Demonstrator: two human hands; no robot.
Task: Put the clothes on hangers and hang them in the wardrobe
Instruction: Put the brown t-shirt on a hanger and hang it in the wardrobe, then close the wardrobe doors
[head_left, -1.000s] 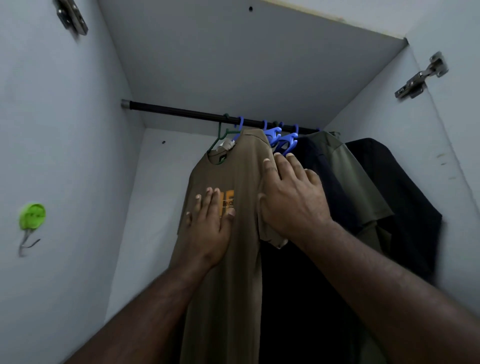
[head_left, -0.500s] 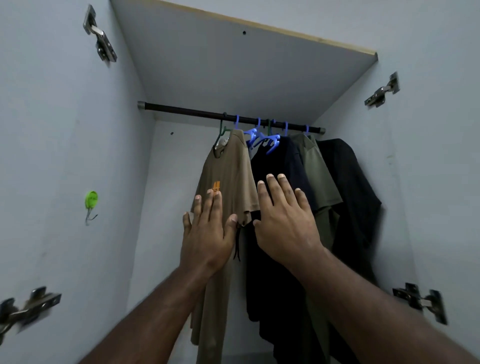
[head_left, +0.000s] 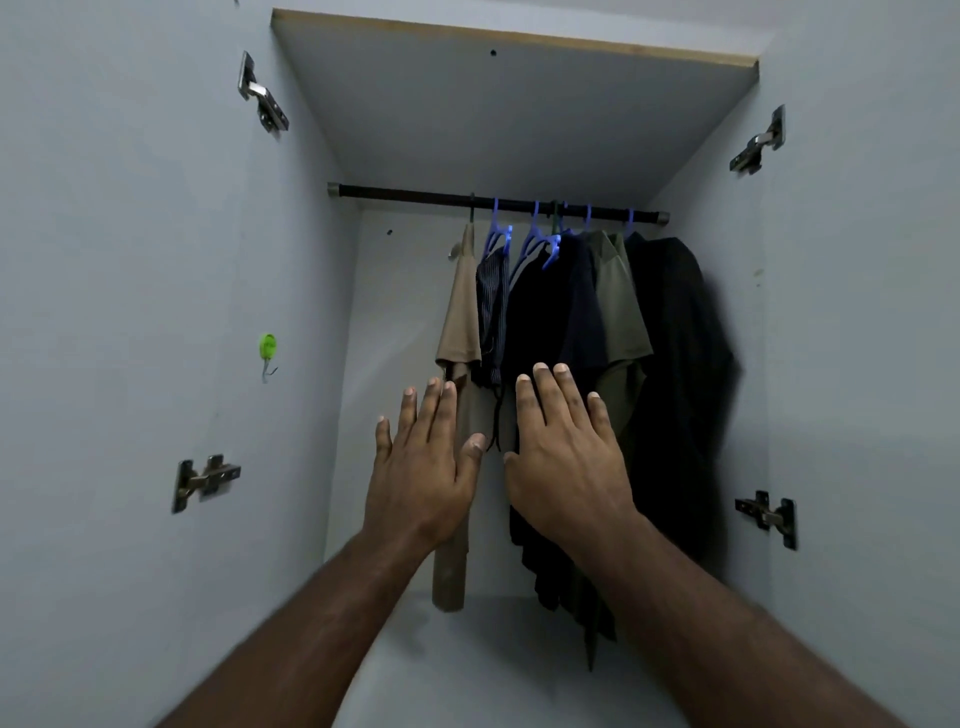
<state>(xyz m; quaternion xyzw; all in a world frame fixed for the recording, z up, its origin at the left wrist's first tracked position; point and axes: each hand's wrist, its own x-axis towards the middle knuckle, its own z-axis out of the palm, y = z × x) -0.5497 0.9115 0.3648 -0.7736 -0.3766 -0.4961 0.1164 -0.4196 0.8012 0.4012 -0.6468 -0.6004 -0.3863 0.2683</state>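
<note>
Both hands have come off the tan shirt (head_left: 460, 317); left hand (head_left: 423, 462) and right hand (head_left: 563, 457) spread, holding nothing, below the rail (head_left: 415, 193) — shirt looks hung

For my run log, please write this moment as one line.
clothes hanging on rod | left hand open, holds nothing | right hand open, holds nothing | wardrobe open

home wardrobe (head_left: 519, 119), rail (head_left: 415, 195), hung clothes (head_left: 618, 306)
</note>
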